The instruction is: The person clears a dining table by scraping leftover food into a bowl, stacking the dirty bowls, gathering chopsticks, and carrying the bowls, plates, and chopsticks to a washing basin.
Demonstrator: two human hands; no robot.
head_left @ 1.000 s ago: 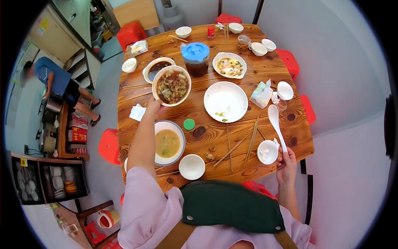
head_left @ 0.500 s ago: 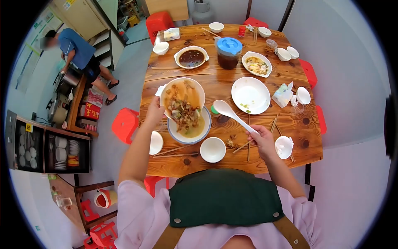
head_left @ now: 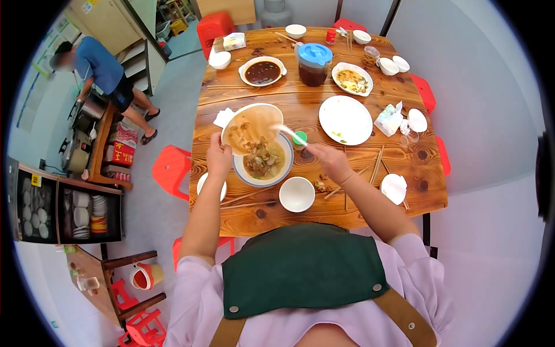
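My left hand (head_left: pixel 218 157) grips the rim of a white dish (head_left: pixel 240 130), tilted steeply, with brown sauce and food scraps on its inside. Directly beneath it stands a blue-rimmed white bowl (head_left: pixel 287 165) of broth with bits of meat and vegetables. My right hand (head_left: pixel 330 162) is closed around the handle of a white spoon (head_left: pixel 293 135), whose head is blurred at the tilted dish's right side. A green cap (head_left: pixel 299 137) lies just behind the spoon. Nearer to me are a small white bowl (head_left: pixel 297 195) and another white bowl (head_left: pixel 211 188), partly hidden by my left forearm.
A blue-lidded pitcher (head_left: pixel 314 65), a dish of dark sauce (head_left: pixel 262 72), an oval dish of leftovers (head_left: pixel 352 79) and a white plate (head_left: pixel 345 120) stand farther back. Chopsticks (head_left: pixel 248 203) and tissues (head_left: pixel 388 120) lie about. A person (head_left: pixel 104 69) works at a left-hand counter.
My right hand has brought the spoon left to the tilted dish. The dish has tipped further, and most of its food now lies in the bowl below.
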